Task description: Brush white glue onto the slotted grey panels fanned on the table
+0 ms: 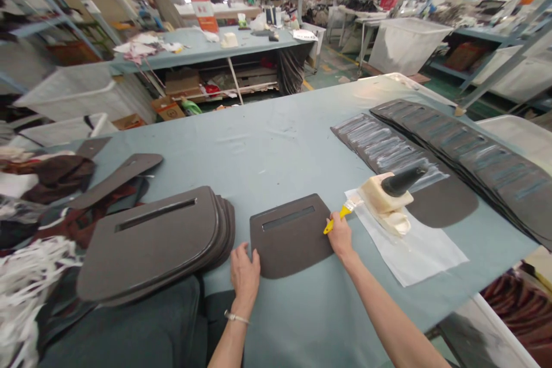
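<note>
Dark grey slotted panel (291, 236) lies flat at lower centre of the frame on the grey-blue table (276, 138). Your left hand (244, 273) rests open, palm down, touching the panel's lower left edge. Your right hand (340, 236) is closed around the yellow-handled brush (345, 211) at the panel's right edge; bristles point toward the cream glue container (383, 202), centre right, sitting on a white sheet (422, 256). Stack of same panels (150, 241) sits just left of your left hand. Rows of overlapping panels with shiny streaks (452, 149) fan across the right of the frame. White shreds (21, 282) pile at lower left.
</note>
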A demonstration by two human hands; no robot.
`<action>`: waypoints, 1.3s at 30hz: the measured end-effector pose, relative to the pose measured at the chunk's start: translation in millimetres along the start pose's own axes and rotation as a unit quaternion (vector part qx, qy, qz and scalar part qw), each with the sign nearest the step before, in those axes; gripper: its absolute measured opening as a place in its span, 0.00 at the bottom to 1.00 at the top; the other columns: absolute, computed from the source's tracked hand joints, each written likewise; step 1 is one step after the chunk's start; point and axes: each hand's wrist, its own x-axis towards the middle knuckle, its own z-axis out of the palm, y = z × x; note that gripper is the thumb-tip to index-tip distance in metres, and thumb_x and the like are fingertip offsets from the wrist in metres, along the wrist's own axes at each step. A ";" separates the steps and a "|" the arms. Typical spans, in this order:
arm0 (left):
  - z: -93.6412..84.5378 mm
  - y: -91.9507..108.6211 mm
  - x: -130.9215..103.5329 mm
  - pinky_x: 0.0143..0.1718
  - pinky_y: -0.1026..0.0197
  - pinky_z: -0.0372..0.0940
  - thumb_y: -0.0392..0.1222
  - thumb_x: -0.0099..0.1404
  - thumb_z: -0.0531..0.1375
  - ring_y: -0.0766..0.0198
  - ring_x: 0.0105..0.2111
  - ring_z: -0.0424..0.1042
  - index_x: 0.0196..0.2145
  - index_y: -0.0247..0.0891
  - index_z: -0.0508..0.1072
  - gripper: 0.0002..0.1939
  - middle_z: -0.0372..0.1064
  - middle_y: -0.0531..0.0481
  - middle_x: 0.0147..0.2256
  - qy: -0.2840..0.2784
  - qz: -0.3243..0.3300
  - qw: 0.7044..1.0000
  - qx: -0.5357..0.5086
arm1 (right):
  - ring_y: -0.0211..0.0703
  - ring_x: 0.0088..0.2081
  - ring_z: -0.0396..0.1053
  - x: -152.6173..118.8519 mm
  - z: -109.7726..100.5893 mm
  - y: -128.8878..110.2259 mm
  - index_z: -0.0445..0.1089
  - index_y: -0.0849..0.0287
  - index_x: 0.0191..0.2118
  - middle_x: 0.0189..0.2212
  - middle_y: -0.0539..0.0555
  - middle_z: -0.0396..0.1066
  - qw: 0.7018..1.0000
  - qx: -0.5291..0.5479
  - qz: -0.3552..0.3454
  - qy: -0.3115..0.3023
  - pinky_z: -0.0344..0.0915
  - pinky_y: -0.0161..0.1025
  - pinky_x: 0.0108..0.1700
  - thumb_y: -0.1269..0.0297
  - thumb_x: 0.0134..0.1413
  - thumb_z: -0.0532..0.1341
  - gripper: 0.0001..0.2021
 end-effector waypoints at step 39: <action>-248.6 -129.8 -71.2 0.51 0.46 0.60 0.40 0.60 0.54 0.55 0.52 0.60 0.52 0.45 0.62 0.21 0.59 0.45 0.52 -0.119 0.020 0.986 0.115 | 0.54 0.49 0.64 -223.8 -39.8 -316.3 0.52 0.56 0.43 0.46 0.62 0.62 0.851 0.484 -0.104 -0.175 0.68 0.52 0.46 0.58 0.42 0.68 0.26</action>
